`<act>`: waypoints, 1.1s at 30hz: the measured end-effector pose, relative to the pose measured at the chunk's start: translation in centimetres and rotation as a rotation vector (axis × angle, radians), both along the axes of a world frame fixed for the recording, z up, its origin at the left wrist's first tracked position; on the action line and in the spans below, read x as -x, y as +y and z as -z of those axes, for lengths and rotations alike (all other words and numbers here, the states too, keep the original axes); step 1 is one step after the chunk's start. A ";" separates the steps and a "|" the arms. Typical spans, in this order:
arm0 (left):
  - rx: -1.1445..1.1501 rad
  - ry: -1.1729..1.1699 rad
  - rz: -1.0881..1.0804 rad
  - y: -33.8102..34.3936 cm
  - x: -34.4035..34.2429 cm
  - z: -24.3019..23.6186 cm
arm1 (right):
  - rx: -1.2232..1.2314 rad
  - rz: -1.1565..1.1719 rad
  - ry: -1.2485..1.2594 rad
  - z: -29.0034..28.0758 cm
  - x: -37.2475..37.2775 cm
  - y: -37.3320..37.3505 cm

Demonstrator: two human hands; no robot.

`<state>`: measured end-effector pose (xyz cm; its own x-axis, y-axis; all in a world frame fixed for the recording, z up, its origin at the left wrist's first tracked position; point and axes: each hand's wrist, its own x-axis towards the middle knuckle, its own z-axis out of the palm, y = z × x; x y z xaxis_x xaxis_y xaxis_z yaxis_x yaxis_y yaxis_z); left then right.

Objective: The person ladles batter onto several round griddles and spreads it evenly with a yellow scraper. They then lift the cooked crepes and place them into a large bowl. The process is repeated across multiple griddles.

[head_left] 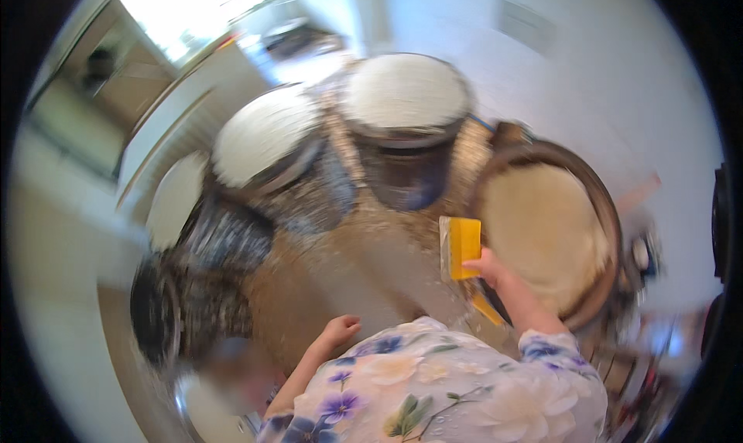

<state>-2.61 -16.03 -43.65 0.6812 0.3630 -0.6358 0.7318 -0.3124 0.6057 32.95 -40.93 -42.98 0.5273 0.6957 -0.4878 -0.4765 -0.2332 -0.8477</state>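
My right hand [486, 265] is closed on a yellow block-like tool [466, 247] with a pale edge along its left side; blur hides its exact kind. It is held beside the left rim of a large round vat [611, 211]. Within that vat shows a flat beige surface [542, 234]. Below my right hand, a yellow strip [487, 309] sticks out; whether it belongs to the tool I cannot tell. My left hand [339, 331] hangs low in front of my body, fingers curled, with nothing visible in them.
Dark vats topped with white round covers or surfaces stand in an arc: one at the back [405, 93], one left of it [267, 137], another farther left [176, 201]. A dark round vessel [151, 311] stands at lower left. Wet brown floor [356, 269] lies between them.
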 end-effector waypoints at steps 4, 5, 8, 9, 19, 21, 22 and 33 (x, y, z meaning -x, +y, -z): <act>0.223 -0.244 -0.271 1.3 7.3 -2.0 | -0.064 -0.561 -0.203 -1.5 10.5 16.1; 0.254 -0.299 -0.318 2.0 9.4 -2.5 | 0.003 -0.709 -0.334 -2.0 14.7 19.6; 0.378 -0.471 -0.717 3.3 15.4 -4.2 | -0.215 -1.047 -0.879 -4.3 28.1 27.8; 0.429 -0.551 -0.877 3.8 17.5 -4.7 | -0.497 -1.123 -1.119 -5.2 32.3 29.5; -0.064 -0.742 -1.555 3.3 39.4 -5.5 | -0.781 -1.523 -0.587 -6.9 57.3 40.4; -0.116 -0.884 -2.000 1.6 41.9 -5.5 | -0.492 -1.533 -0.449 -5.0 59.5 43.3; -0.220 -0.764 -2.211 1.2 43.5 -5.3 | -0.363 -1.537 -0.385 -3.8 60.5 44.8; 0.484 -1.530 -2.821 -3.0 47.5 -2.3 | 0.667 -1.980 0.073 8.3 75.3 55.4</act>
